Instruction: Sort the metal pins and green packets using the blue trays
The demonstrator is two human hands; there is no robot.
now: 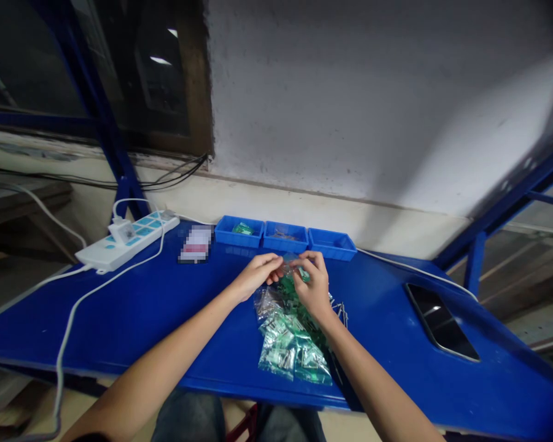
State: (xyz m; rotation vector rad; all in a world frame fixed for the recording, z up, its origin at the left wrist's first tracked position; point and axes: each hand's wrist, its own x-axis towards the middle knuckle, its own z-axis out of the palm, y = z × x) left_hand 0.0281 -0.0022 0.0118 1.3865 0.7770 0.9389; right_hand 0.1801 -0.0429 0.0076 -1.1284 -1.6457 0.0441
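My left hand (259, 274) pinches one edge of a small clear plastic bag (289, 260) above the middle of the table. Opposite it, my right hand (314, 283) has its fingers closed on the other side of the same bag. What lies inside the bag is too small to make out. Just below both hands is a pile of filled clear bags (283, 341), with green pieces and silvery metal parts showing through. Loose thin metal pieces (341, 313) stick out beside my right wrist.
Along the wall stand three blue bins: the left bin (222, 232) holds green pieces, the middle bin (276, 244) small brownish parts, beside a right bin (332, 248). A phone (442, 322) lies right. A power strip (120, 245) with a white cable (69, 325) sits left.
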